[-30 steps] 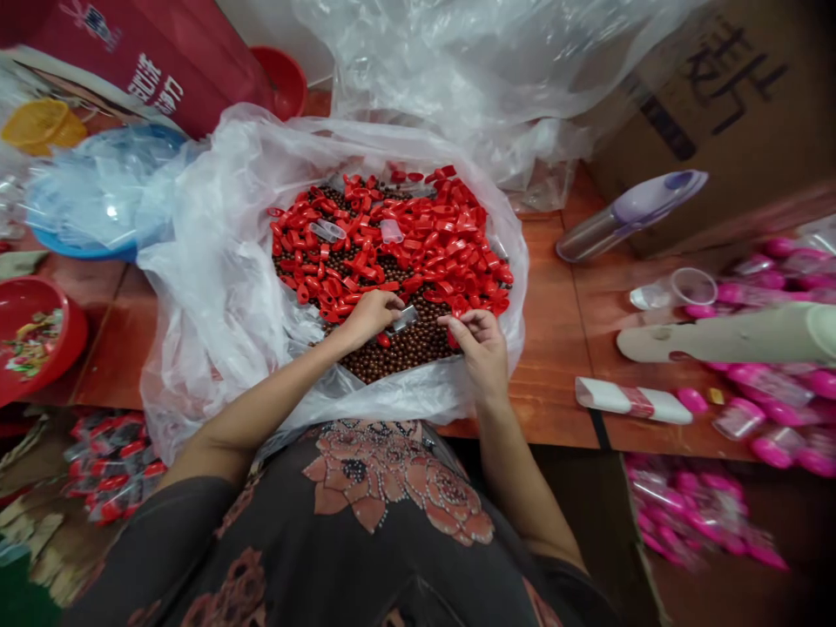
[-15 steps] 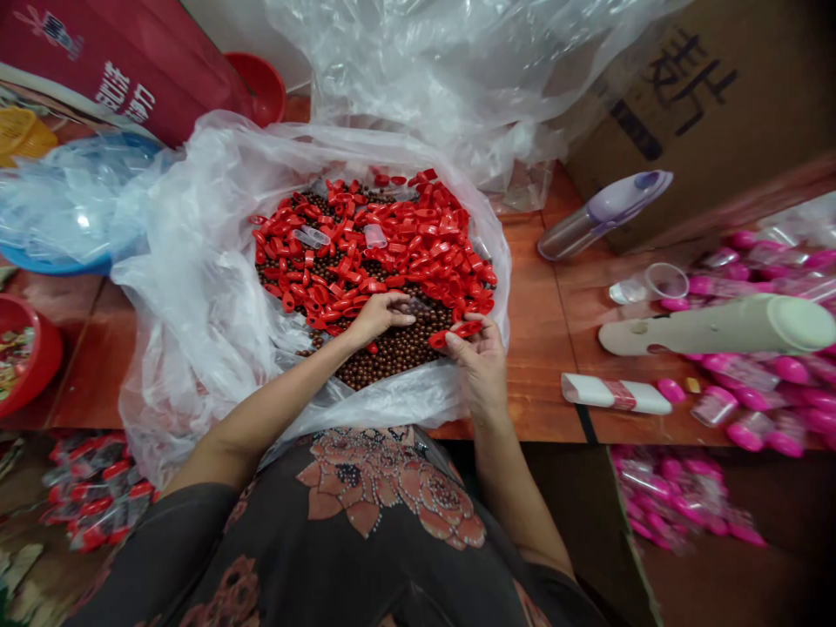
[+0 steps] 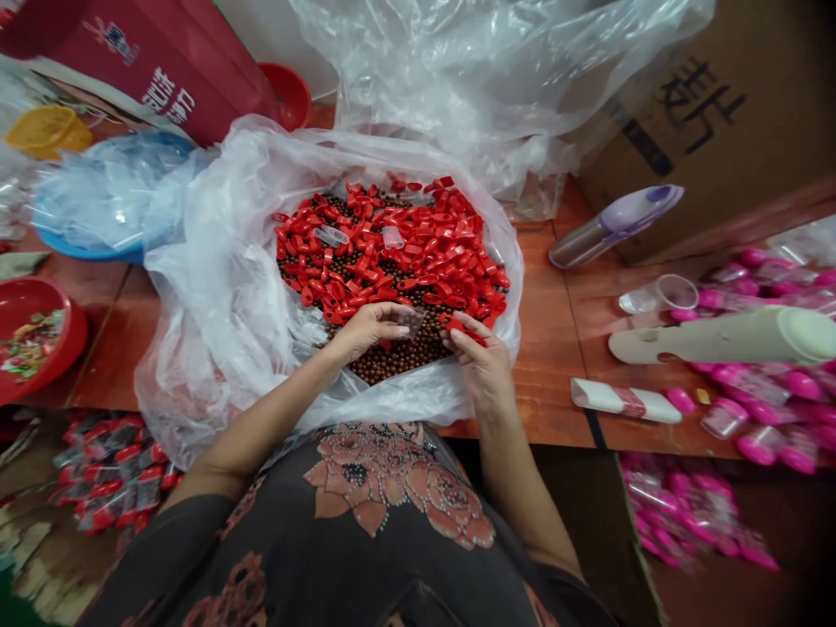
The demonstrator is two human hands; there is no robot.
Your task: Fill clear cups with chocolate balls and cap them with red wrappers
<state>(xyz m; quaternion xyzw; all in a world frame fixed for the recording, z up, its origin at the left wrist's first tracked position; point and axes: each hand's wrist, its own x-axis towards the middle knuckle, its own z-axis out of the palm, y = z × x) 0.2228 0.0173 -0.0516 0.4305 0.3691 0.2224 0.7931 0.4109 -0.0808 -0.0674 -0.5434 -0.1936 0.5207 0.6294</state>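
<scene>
My left hand (image 3: 367,333) is closed, its thumb and fingers pinching a small clear plastic container (image 3: 414,321) just above brown beads (image 3: 392,359). Close by on its right, my right hand (image 3: 482,359) grips a red plastic piece (image 3: 457,326) with a hole in it, between thumb and fingers. A gap separates the two held parts. Under and beyond both hands, a heap of similar red pieces (image 3: 431,248) covers more beads inside a spread white plastic bag (image 3: 196,287). Two loose clear containers (image 3: 331,235) lie on the heap. What the left-hand container holds is too small to tell.
A purple-topped bottle (image 3: 614,225), a clear cup (image 3: 676,293), a pale green long object (image 3: 718,335) and a white roll (image 3: 625,401) lie rightward. Pink-capped containers (image 3: 784,383) crowd the right edge. On the left stand a blue basin (image 3: 97,248) and a red bowl (image 3: 75,340). Behind stands a cardboard box (image 3: 751,131).
The view has shifted, moving the scene slightly rightward. The red piece in my right hand has turned and is more covered by the fingers. The clear container in my left hand shows more plainly.
</scene>
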